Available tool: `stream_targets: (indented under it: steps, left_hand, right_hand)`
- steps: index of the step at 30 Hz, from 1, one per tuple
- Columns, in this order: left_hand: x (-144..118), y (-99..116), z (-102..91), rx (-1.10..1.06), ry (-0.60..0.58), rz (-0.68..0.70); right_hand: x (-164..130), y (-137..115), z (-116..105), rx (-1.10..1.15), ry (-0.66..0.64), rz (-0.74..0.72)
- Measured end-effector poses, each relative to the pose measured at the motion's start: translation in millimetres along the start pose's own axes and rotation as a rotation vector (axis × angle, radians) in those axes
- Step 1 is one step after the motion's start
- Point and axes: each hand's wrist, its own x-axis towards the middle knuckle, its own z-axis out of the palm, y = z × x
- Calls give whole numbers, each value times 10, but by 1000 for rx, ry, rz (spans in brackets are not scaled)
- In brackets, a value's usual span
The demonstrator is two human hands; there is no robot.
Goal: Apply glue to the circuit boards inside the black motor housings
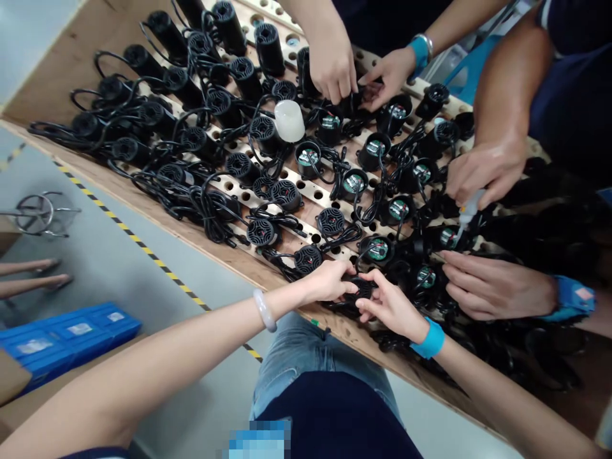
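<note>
Near the front edge of the wooden tray, both my hands are closed around one black round housing with a slotted cap (364, 289). My left hand (335, 280), a pale bangle on its wrist, pinches it from the left. From the right, the thumb and fingers of my right hand (389, 301) grip it; a blue band circles that wrist. Just behind stand a capped housing (308, 259) and an uncapped one with a green circuit board (377, 249). Fingers partly hide the piece I hold.
Several black housings with coiled cables fill the wooden tray (229, 258). A white cup (289, 121) stands among them. At right, a co-worker's hand (488, 169) holds a white-nozzled tool (468, 210); another person's hands (335, 67) work at the back. Blue bins (71, 338) stand lower left.
</note>
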Motion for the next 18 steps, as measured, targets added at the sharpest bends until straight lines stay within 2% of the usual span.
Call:
stream_targets:
  steps: [4, 7, 12, 15, 18]
  left_hand:
    - [-9, -7, 6, -13, 15, 30]
    - [-27, -5, 30, 45, 50, 43]
    - [-66, 14, 46, 91, 64, 62]
    - [-56, 45, 52, 31, 44, 11]
    - [-31, 95, 78, 25, 84, -52]
  right_hand:
    - [8, -10, -57, 265, -59, 123]
    - [14, -64, -65, 404, -42, 219]
    - [-5, -122, 9, 340, 79, 230]
    - [-4, -125, 63, 310, 134, 222]
    - [10, -132, 89, 294, 172, 215]
